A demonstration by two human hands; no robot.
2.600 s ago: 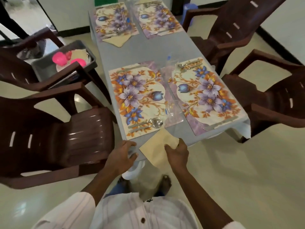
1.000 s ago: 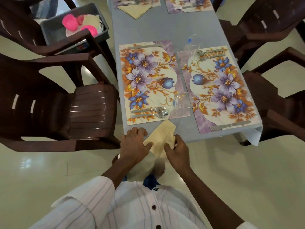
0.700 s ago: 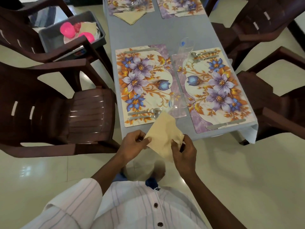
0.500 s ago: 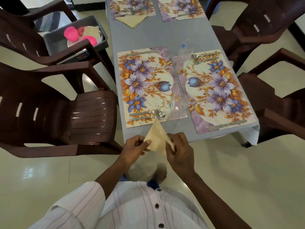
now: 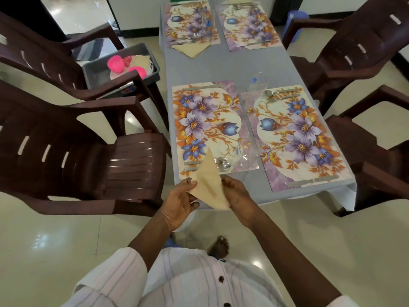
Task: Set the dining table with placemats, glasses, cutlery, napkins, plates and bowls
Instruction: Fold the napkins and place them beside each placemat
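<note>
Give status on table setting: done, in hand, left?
Done: four placemats down; glasses and cutlery on the near two; one folded napkin at the far-left mat. In hand: left hand and right hand hold a cream napkin over the near table edge. Left: no plates or bowls on the table; pink bowls sit in the grey bin.

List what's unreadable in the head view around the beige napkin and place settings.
1. Head view: steel cutlery on the near-left floral placemat; partly covered by the folded beige cloth napkin pinched by left hand and right hand.
2. Head view: grey plastic tub contents; brown chair arm partly blocks them.
3. Head view: far-right floral placemat cutlery; top edge cuts it, too small.
</note>
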